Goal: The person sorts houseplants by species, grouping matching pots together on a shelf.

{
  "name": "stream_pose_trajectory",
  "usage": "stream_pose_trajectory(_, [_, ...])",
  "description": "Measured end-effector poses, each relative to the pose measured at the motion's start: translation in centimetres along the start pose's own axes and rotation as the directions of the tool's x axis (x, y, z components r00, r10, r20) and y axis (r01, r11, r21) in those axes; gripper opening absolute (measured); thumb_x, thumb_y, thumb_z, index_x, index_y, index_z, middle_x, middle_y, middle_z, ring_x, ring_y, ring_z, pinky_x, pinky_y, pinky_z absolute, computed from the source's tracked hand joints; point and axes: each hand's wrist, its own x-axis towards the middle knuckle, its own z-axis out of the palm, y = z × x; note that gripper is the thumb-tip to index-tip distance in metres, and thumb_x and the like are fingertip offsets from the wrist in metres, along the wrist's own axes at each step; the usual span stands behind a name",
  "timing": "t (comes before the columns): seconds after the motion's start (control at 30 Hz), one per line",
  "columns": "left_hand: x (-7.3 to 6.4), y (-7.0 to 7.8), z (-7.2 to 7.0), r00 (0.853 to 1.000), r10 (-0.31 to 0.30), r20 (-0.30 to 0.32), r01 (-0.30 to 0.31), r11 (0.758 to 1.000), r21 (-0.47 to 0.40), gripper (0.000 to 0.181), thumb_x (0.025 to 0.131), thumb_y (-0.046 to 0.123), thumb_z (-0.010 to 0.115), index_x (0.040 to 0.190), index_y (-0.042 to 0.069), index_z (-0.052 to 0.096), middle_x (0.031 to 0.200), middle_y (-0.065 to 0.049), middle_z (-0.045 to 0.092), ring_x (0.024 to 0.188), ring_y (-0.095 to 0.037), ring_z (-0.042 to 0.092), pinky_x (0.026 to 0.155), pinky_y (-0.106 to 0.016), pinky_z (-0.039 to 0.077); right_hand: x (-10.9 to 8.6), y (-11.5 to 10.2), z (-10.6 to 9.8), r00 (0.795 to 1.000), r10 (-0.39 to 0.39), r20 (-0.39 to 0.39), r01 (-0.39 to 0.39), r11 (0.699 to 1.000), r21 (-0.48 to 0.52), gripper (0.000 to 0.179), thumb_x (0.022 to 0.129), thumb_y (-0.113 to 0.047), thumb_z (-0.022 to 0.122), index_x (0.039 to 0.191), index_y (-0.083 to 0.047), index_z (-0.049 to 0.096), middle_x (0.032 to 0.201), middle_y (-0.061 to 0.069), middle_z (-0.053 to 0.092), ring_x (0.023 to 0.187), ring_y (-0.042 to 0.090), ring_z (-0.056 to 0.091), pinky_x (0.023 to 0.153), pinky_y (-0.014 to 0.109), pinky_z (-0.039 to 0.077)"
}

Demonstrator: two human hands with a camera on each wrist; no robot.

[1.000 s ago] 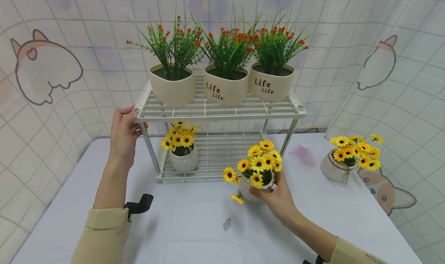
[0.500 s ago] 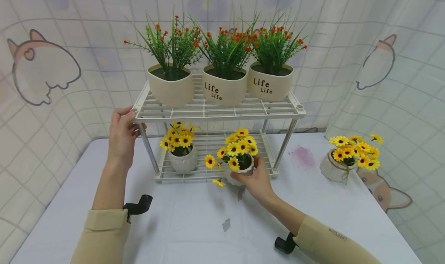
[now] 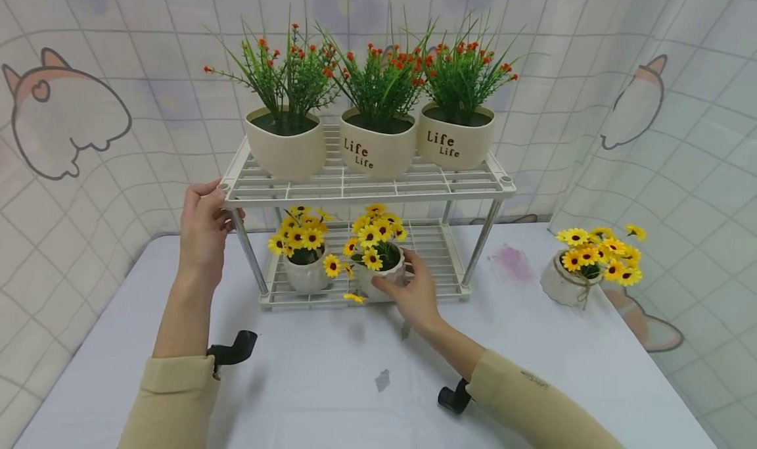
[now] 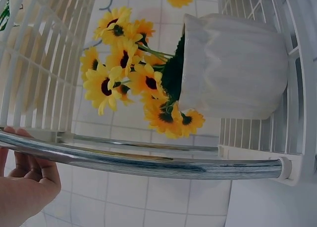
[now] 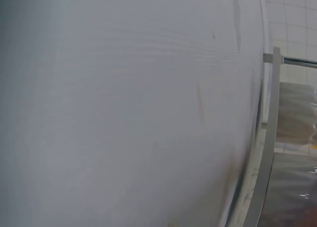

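Observation:
In the head view my left hand (image 3: 203, 235) grips the front left corner of a white two-tier wire rack (image 3: 369, 200). The left wrist view shows its fingers (image 4: 34, 170) curled at the rack's metal post (image 4: 163, 165). My right hand (image 3: 416, 294) pinches the rim of a white flower pot with yellow daisy-like flowers (image 3: 371, 237), thumb in front. This pot is at the front of the lower shelf; whether its base touches is unclear. Left of it, a similar flower pot (image 3: 306, 275) stands on the lower shelf. The right hand is hardly visible in its wrist view.
Three cream pots (image 3: 378, 148) with green grass and small red flowers stand on the top shelf. Another yellow-flowered pot (image 3: 564, 284), tied with twine, sits on the white table (image 3: 307, 383) at the right. A patterned curtain (image 3: 171, 107) hangs behind.
My right hand has carried the yellow-flowered pot leftward and away from me, from in front of the rack to the lower shelf. The left hand keeps its hold on the rack corner.

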Motion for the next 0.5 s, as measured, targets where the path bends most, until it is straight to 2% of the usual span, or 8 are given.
stream_pose_trajectory(0.37, [-0.1, -0.1, 0.1, 1.0, 0.009, 0.0, -0.009, 1.0, 0.026, 0.025, 0.109, 0.029, 0.042, 0.129, 0.016, 0.046, 0.113, -0.004, 0.06, 0.089, -0.018, 0.053, 0.081, -0.027, 0.039, 0.9, -0.7, 1.5, 1.0, 0.029, 0.009, -0.029, 0.998, 0.053, 0.075, 0.086, -0.022, 0.086, 0.145, -0.002, 0.043, 0.144, 0.013, 0.05, 0.129, 0.031, 0.048, 0.102, 0.048, 0.046])
stream_pose_trajectory(0.5, [-0.1, 0.0, 0.1, 1.0, 0.008, -0.001, -0.008, 1.0, 0.016, 0.024, 0.109, 0.029, 0.042, 0.129, 0.016, 0.047, 0.113, -0.005, 0.06, 0.089, -0.018, 0.052, 0.081, -0.027, 0.039, 1.2, -0.8, 1.9, 0.999, 0.032, 0.007, -0.033, 0.998, 0.045, 0.074, 0.086, -0.025, 0.085, 0.143, -0.003, 0.044, 0.141, 0.012, 0.05, 0.127, 0.03, 0.048, 0.101, 0.047, 0.046])
